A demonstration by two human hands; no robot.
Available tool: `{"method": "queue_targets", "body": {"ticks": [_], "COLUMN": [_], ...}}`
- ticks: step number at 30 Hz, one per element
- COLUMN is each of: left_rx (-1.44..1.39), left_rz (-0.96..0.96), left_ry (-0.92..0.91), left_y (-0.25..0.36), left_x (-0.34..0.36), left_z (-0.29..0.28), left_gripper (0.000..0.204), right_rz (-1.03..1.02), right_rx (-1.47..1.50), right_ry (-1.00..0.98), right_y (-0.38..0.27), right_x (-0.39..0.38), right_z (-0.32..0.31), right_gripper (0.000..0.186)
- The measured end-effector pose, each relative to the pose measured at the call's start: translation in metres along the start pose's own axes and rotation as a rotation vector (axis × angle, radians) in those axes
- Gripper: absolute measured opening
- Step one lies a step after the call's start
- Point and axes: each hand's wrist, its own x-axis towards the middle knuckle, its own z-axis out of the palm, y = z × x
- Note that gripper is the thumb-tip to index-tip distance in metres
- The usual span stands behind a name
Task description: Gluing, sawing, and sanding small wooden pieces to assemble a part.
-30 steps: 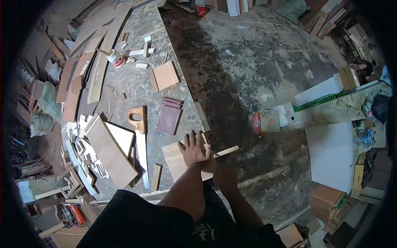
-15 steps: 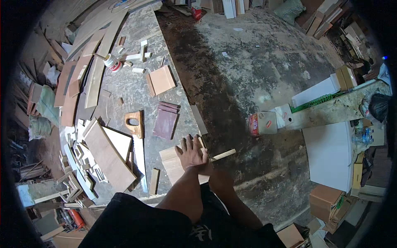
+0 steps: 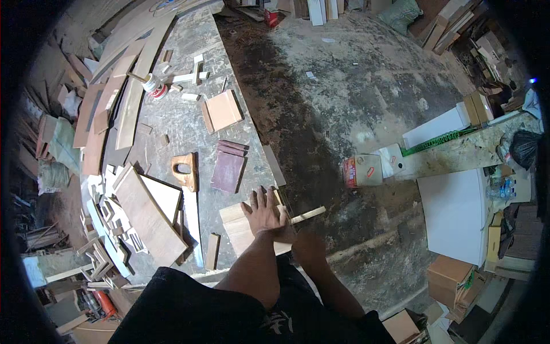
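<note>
My left hand (image 3: 264, 215) lies flat with its fingers spread on a pale wooden board (image 3: 232, 218) at the near right edge of the workbench (image 3: 206, 132). My right hand (image 3: 306, 246) is low beside the board's right side, just past the bench edge. Its fingers are hidden and its outline is smeared, so its grip does not show. A thin wooden strip (image 3: 309, 215) juts out over the bench edge beyond my left hand. Left of the board lies a short wood block (image 3: 212, 251). A handsaw (image 3: 185, 172) with a wooden handle rests further left.
Beyond the board lie a stack of purple-brown sanding sheets or pads (image 3: 228, 171) and a peach-coloured wooden panel (image 3: 223, 110). A white and red glue pot (image 3: 154, 89) holds a brush. White offcuts and a plywood panel (image 3: 150, 215) fill the left side. A plastic canister (image 3: 366, 170) stands at right.
My right hand and forearm have shifted slightly beside the bench edge. My left hand stays flat on the board. The whole view has drifted very slightly.
</note>
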Motion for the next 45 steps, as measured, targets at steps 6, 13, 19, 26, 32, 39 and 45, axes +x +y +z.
{"method": "queue_targets", "body": {"ticks": [6, 13, 19, 26, 32, 39, 45], "left_rx": [0.010, 0.017, -0.014, -0.029, 0.000, -0.058, -0.039], "left_rz": [0.005, -0.013, -0.007, 0.005, -0.022, -0.012, 0.022], "left_ry": [-0.038, -0.052, -0.063, -0.021, -0.057, -0.021, -0.002], "left_y": [0.003, 0.001, 0.009, 0.007, 0.002, -0.001, 0.008], "left_x": [0.001, 0.000, 0.001, 0.001, 0.001, 0.000, 0.002], "left_z": [-0.006, -0.010, -0.008, -0.004, -0.009, -0.009, -0.001], "left_gripper": [0.081, 0.080, 0.082, 0.085, 0.083, 0.081, 0.081], "right_rz": [0.194, 0.161, -0.104, -0.188, -0.009, -0.007, -0.148], "right_rx": [0.127, 0.097, 0.076, 0.039, 0.030, -0.035, 0.092], "right_ry": [-0.038, -0.166, 0.141, 0.439, 0.319, -0.172, 0.356], "right_y": [-0.011, -0.022, 0.005, 0.010, -0.009, -0.025, -0.003], "right_x": [0.007, -0.003, 0.017, 0.006, -0.001, -0.002, 0.015], "right_z": [-0.005, -0.024, 0.025, 0.035, 0.023, -0.031, 0.005], "right_gripper": [0.018, 0.022, 0.027, 0.012, 0.014, 0.021, 0.012]}}
